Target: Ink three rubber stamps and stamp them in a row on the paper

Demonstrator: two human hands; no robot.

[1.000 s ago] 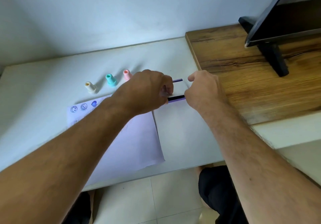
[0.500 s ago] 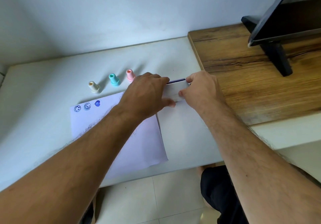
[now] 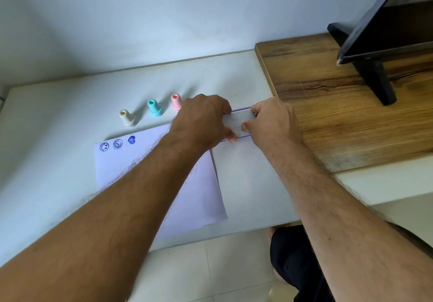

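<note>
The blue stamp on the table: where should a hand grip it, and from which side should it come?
Grip the blue stamp by its narrow upper neck, coming from above. It stands upright on its wider base, with the cream stamp and pink stamp apart on either side, so fingers probably fit around the neck.

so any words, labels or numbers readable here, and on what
No readable words or numbers anywhere.
Paper: three blue stamped signs in a row, a smiley face, a second round face, too small to make out, and a solid heart.
Ink pad case: no print visible.
</note>
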